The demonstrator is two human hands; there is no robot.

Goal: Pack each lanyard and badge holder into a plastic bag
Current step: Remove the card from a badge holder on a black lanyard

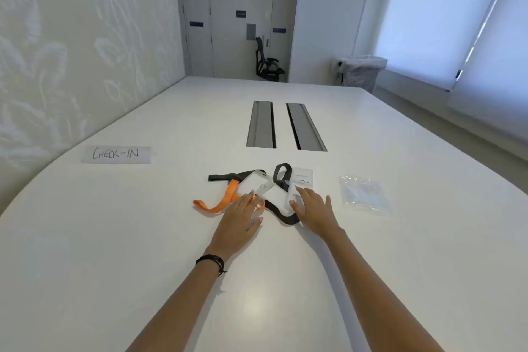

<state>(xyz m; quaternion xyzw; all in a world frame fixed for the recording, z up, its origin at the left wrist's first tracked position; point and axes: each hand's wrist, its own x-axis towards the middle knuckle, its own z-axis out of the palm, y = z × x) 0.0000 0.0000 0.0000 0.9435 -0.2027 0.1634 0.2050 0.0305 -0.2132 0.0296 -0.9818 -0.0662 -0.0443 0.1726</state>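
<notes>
We see a white table (pixel 285 280) with two grey slots (pixel 285 126). On it lie a "CHECK-IN" paper (pixel 115 154), an orange lanyard (pixel 220 203), black lanyards (pixel 281 213), clear badge holders (pixel 258 184), and, apart to the right, plastic bags (pixel 364 194).

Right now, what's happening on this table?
A person is reaching both hands into a small tangle of lanyards and clear badge holders on the white table. The left hand lies flat over the orange lanyard; the right hand rests on a badge holder lying over the black lanyard. Neither hand has gripped anything. The plastic bags sit untouched to the right, so nothing is packed yet.
</notes>
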